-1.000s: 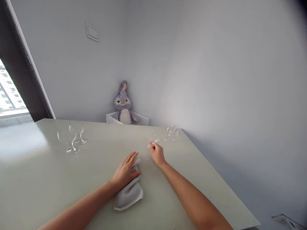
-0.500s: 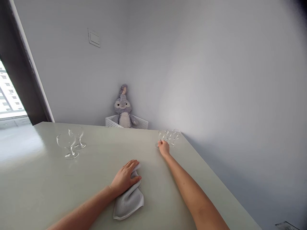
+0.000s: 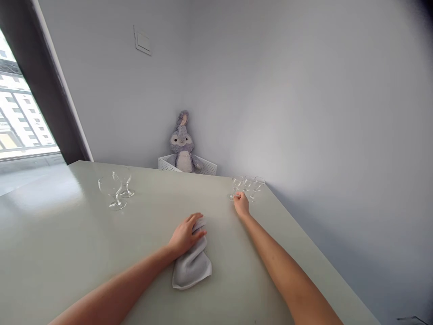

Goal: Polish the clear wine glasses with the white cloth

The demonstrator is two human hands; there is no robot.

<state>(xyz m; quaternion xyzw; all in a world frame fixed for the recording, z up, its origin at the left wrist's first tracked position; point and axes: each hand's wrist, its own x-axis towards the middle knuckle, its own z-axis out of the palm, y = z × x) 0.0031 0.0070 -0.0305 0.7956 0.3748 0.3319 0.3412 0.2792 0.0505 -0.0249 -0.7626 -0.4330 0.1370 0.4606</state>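
My left hand (image 3: 185, 235) lies over a folded light grey cloth (image 3: 194, 270) on the table, its thumb and fingers spread round the upper part. With the arm stretched out, my right hand (image 3: 241, 204) has its fingers curled at the stem and foot of a small clear stemmed glass (image 3: 238, 181), which stands upright. The fingertips' exact grip is hard to make out. Close beside that glass stand two more small stemmed glasses, one in the middle (image 3: 249, 182) and one at the right (image 3: 259, 182).
Two larger stemmed glasses, a nearer one (image 3: 111, 186) and a farther one (image 3: 125, 176), stand at the left of the pale table (image 3: 84, 253). Beyond the far edge, a plush toy (image 3: 182, 144) sits in a white perforated basket (image 3: 211, 169). Walls meet behind it.
The view has shifted, so everything appears farther right and higher. My right hand has drawn back very slightly at the glass. The glasses and the cloth keep their places on the table.
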